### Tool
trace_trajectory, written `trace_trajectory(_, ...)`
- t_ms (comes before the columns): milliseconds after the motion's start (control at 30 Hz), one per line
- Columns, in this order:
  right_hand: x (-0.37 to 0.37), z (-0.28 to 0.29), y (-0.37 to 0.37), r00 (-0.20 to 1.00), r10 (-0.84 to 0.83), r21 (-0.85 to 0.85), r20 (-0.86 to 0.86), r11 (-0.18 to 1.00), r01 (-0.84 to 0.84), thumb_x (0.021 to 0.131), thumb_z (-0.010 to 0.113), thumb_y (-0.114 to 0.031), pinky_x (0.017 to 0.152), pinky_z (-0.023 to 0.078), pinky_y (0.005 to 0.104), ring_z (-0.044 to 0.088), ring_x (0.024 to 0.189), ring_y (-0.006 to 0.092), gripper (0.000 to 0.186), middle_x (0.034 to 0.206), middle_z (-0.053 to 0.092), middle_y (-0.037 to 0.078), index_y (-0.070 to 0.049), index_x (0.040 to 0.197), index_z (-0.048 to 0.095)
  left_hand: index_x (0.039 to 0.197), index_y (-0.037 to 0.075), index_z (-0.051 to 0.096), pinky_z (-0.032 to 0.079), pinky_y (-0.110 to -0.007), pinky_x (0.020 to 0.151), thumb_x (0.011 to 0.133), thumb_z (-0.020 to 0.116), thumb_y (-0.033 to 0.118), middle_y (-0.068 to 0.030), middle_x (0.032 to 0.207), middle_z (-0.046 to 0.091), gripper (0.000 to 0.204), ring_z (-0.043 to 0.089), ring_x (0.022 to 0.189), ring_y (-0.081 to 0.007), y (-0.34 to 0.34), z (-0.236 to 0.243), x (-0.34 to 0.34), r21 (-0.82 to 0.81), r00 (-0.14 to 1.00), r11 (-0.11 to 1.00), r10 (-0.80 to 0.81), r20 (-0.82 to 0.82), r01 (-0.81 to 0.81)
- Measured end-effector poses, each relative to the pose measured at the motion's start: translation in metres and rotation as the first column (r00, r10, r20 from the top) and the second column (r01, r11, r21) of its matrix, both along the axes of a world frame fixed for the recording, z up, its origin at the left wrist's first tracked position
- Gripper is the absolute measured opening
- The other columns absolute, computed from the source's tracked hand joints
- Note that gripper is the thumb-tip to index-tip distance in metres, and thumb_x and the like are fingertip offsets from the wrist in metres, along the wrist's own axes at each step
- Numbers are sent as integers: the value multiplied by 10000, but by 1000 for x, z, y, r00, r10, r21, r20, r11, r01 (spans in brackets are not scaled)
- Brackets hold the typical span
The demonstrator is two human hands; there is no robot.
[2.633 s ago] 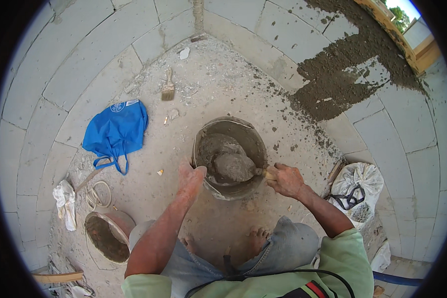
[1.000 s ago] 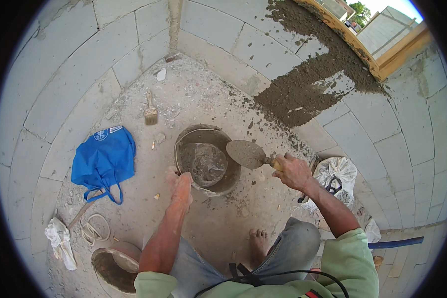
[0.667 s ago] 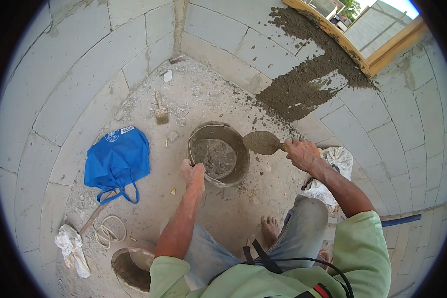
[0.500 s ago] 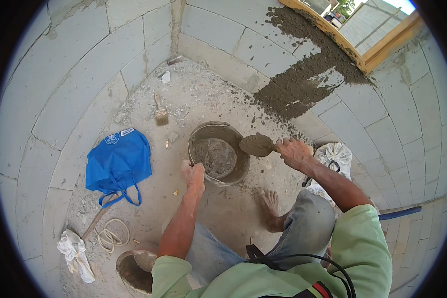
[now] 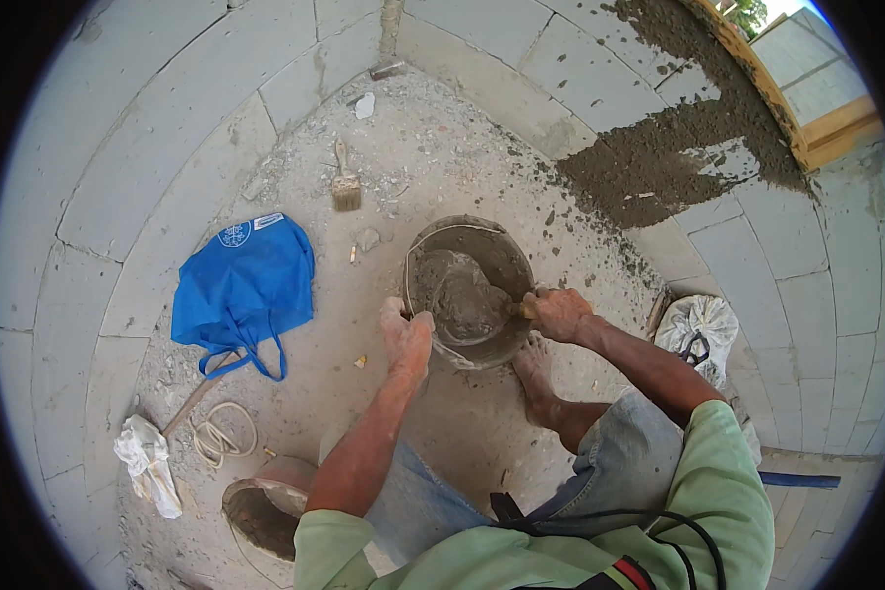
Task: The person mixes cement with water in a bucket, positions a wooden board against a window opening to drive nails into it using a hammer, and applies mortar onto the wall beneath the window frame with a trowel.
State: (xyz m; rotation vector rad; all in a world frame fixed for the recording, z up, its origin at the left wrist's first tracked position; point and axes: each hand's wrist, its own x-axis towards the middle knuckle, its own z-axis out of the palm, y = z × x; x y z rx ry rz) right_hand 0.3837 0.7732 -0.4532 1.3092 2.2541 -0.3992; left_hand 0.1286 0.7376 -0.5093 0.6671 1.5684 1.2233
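Observation:
A bucket with wet grey mortar in it stands on the floor in front of me. My left hand is closed on the bucket's near left rim, by its thin wire handle. At the right rim, my right hand grips the short handle of a round-bladed trowel. The trowel's blade reaches down inside the bucket and is mostly hidden in the mortar.
A blue bag and a paintbrush lie to the left. A second bucket is tipped near my left elbow. White sacks sit right, below a block wall with fresh mortar. A hose lies coiled.
My right hand has brought the trowel from above the bucket's right side down into the mortar. The left hand stays on the rim. The view has shifted, and the bucket appears slightly tilted.

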Motion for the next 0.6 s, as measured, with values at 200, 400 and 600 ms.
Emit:
trace_trajectory(200,31,9,-13,956,-244,-87,-165,969,233,788,624,-283,808,504,468,628,925,353,387,1006,624,144,-97,1120,556,751,40,436,350,-289,552,619,564,16,-16,722,441,186,399,657,-114,2,-11,-14,-59,995,996,-54,86,59)
trace_trajectory(400,50,20,-20,920,-279,-87,-275,960,265,802,634,-341,775,510,465,632,898,352,391,977,618,130,-138,1126,550,843,40,471,389,-282,557,628,540,16,-31,747,478,227,456,638,-135,1,-25,-24,-24,988,998,-50,149,54)
trace_trajectory(600,47,33,-17,953,-222,-40,-205,975,218,814,627,-328,761,517,462,636,894,347,398,1001,609,133,-128,1145,534,784,64,440,372,-272,595,634,555,14,-11,740,460,196,435,670,-114,-5,-23,-23,-41,981,999,5,195,4)
